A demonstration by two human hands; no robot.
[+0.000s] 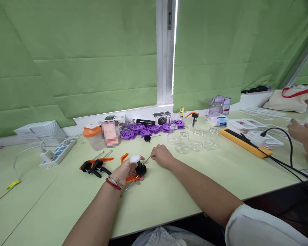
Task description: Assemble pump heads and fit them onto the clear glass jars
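Observation:
My left hand [127, 171] is wrapped around a black round-capped part [141, 169] with an orange arm and a white knob [135, 159] on top. A thin metal rod [127, 189] runs diagonally past this part, its lower end near the tabletop. Fingers closed, my right hand [163, 156] pinches the rod's upper end. Left of my left hand lie two similar black-and-orange parts [96, 167] with metal rods. An orange curved piece [124, 157] rests just behind it. Farther back is a loose black cap [147, 138] with a rod.
Several clear jars [182, 145] stand beyond my right hand, with purple wheel-shaped pieces [138, 129] behind. An orange-lidded cup [92, 135], a white power strip [59, 153] and a yellow power strip [241, 141] sit around. Another person's hand [301, 133] is at far right.

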